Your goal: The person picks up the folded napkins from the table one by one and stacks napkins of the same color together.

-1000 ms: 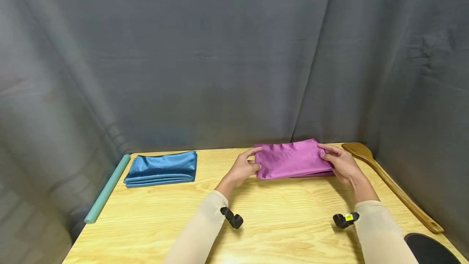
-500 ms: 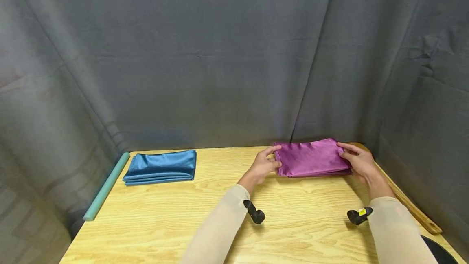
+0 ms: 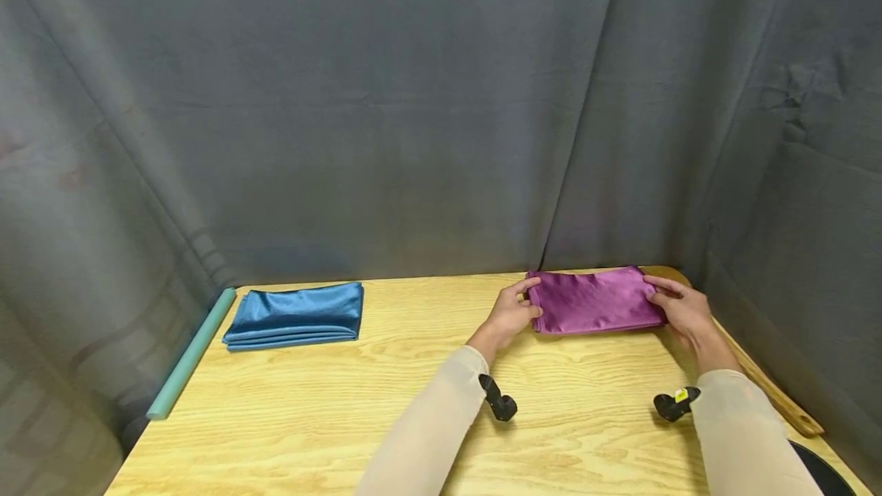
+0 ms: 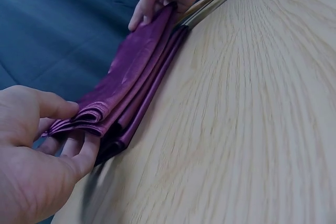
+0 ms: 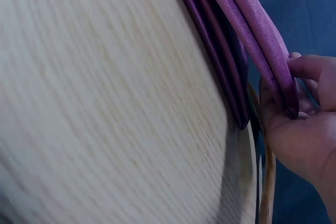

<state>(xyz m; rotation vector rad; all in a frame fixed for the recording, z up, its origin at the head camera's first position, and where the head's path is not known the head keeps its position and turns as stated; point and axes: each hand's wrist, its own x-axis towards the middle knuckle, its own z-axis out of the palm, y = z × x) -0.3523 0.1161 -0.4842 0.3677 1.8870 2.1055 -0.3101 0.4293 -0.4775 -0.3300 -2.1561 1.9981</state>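
Note:
A folded purple satin cloth (image 3: 592,301) spans both hands at the back right of the table. My left hand (image 3: 510,316) pinches its left end, with finger and thumb on either side of the layered folds. At the other end, my right hand (image 3: 682,312) pinches the right edge. Beneath it lies a second, darker folded purple cloth (image 5: 207,35), best seen in the right wrist view, where a gap shows between the two at that end. The upper cloth mostly hides the lower one in the head view.
A folded blue satin cloth (image 3: 296,316) lies at the back left, beside a teal tube (image 3: 193,354) along the left edge. A long wooden spoon or spatula (image 3: 772,389) lies along the right edge, partly hidden by the right arm. A black rounded object (image 3: 823,469) shows at front right.
Both hands have carried the upper purple cloth to the right, over the lower one, and slightly down. The right hand now covers more of the wooden utensil. The blue cloth stays put.

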